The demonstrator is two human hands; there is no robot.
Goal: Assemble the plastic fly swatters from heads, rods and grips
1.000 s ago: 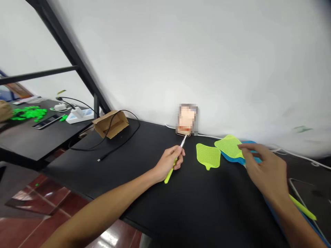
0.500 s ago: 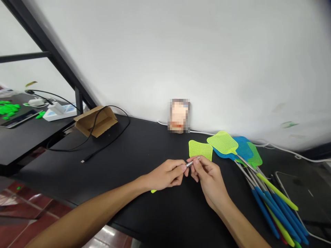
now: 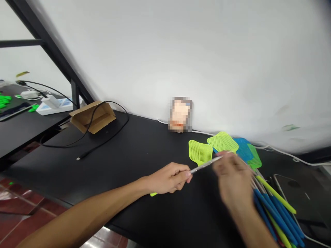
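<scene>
My left hand [image 3: 169, 178] is closed around a fly swatter's handle, whose yellow-green end [image 3: 153, 194] pokes out below the palm. From that fist a thin silver telescopic rod [image 3: 205, 165] slants up to the right. My right hand [image 3: 234, 175], smeared by motion, has its fingers around the rod's far end. Just behind the rod lies a yellow-green mesh swatter head [image 3: 200, 151]; its short neck runs down toward the rod, and I cannot tell whether anything is fixed to it.
At the right lies a pile of fly swatters with blue handles [image 3: 280, 213] and blue and green heads, beside a dark tablet-like device [image 3: 292, 193]. A pixelated object [image 3: 180, 114] leans on the wall. An open cardboard box [image 3: 94, 119] and black cable [image 3: 103, 146] lie left.
My right hand has moved right, away from my left hand. The silver rod between them now shows much longer. The left hand stays almost in place.
</scene>
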